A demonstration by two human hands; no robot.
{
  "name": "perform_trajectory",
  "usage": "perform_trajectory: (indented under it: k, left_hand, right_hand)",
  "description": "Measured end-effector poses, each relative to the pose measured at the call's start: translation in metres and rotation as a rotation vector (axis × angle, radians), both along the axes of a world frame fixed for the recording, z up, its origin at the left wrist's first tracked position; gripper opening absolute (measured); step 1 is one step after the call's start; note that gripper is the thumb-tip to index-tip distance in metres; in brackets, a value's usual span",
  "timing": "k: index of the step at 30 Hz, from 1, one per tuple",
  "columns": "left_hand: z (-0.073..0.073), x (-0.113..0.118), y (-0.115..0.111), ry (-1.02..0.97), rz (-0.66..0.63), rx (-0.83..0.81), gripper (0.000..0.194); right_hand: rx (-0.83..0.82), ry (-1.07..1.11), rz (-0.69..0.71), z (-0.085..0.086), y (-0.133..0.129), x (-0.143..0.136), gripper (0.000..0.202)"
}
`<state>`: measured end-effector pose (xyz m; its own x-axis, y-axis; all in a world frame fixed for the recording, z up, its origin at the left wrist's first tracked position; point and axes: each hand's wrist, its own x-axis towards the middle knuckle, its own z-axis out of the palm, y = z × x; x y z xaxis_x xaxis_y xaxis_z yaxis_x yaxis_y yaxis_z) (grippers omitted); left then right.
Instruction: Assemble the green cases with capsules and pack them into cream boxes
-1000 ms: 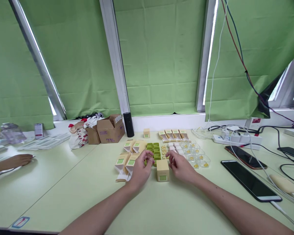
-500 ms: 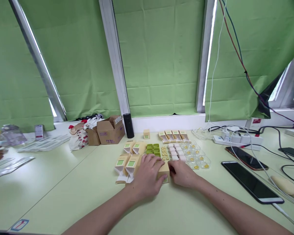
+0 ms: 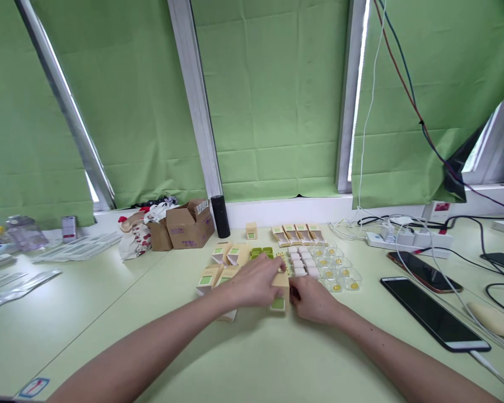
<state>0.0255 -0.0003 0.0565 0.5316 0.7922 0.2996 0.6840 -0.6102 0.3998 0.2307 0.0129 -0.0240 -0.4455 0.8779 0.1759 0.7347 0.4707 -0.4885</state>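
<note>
A small tan cardboard box [image 3: 280,292] with a green label stands on the table between my hands. My left hand [image 3: 256,281] is closed around its upper left part, thumb on the near side and fingers over the top. My right hand [image 3: 313,299] is curled against the box's right side; its fingertips are hidden there. Left of them lie flattened boxes [image 3: 207,278] of the same kind, partly behind my left hand. Beyond the hands sit green cups [image 3: 262,251], two columns of white blocks [image 3: 301,263] and clear plastic pieces with yellow centres [image 3: 331,268].
More flattened boxes [image 3: 298,234] and one upright small box [image 3: 251,230] are farther back. A black cylinder [image 3: 220,216] stands beside a brown carton [image 3: 190,225]. On the right are phones [image 3: 433,313], a power strip [image 3: 407,243] and loose cables. White trays [image 3: 78,247] lie left.
My left hand has lifted and turned, its fingers now higher over the box, showing more of the box's near side and label. My right hand stays almost in place. Another person's hand has left the far left.
</note>
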Motion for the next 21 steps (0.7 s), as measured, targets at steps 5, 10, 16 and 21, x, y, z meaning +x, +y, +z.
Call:
perform_trajectory:
  k: [5, 10, 16, 21]
  left_hand:
    - [0.042, -0.004, 0.052, 0.126, 0.107, 0.065, 0.053]
    - [0.058, -0.016, 0.114, 0.208, 0.230, 0.224, 0.058]
    - [0.031, -0.032, 0.154, 0.338, 0.299, 0.237, 0.029]
    - [0.003, -0.035, 0.178, 0.460, 0.391, 0.222, 0.026]
  right_hand:
    - [-0.014, 0.020, -0.007, 0.002, -0.003, 0.000, 0.017]
    - [-0.018, 0.015, -0.012, 0.004, -0.004, -0.001, 0.017]
    - [-0.019, 0.001, -0.009, 0.005, -0.004, -0.001, 0.015]
    - [-0.033, -0.023, -0.016, 0.003, -0.003, -0.001, 0.010]
